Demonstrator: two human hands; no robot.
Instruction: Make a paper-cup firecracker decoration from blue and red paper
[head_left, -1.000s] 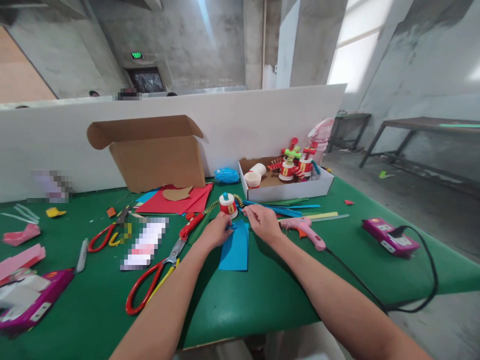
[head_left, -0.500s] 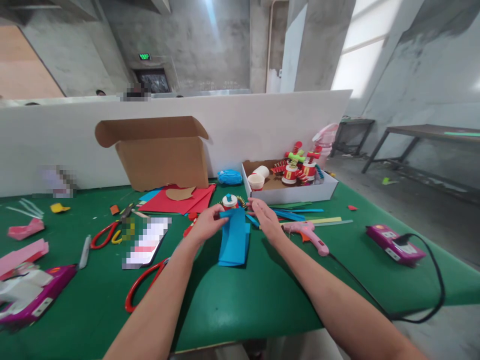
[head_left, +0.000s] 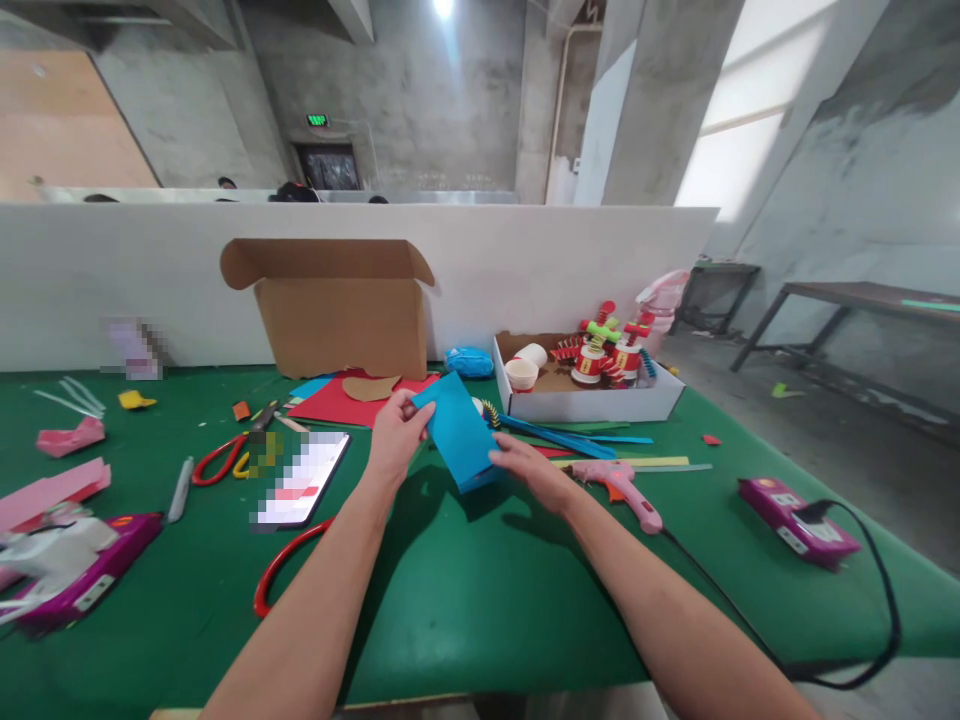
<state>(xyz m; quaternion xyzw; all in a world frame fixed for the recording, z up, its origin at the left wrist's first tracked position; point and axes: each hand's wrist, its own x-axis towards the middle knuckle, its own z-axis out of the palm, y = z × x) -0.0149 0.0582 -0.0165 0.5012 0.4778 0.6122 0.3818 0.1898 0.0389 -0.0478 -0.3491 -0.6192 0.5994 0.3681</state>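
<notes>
The blue paper (head_left: 459,430) is hanging above the bench (head_left: 465,620), tilted, between the two hands, and is casting a shadow below. It is showing a plain, rectangular face, with a further blue layer showing along its lower edge.

The left hand (head_left: 399,430) is pinching the upper left corner in a narrow grip. The right hand (head_left: 534,468) is meeting the lower right edge with its fingertips; whether that grip is closing on the paper, I cannot tell.

Obstructions: the paper is covering most of a white item behind it, beside which a dark and yellow spring (head_left: 491,412) is showing. The left forearm is partly hiding a red handle loop (head_left: 281,570).

Surroundings: blue strips (head_left: 577,440) and a pink glue gun (head_left: 621,488) are lying beyond the right hand. A phone (head_left: 319,478) is lying left of the left hand. Further back, a white box (head_left: 592,405) is holding cups and red figures.
</notes>
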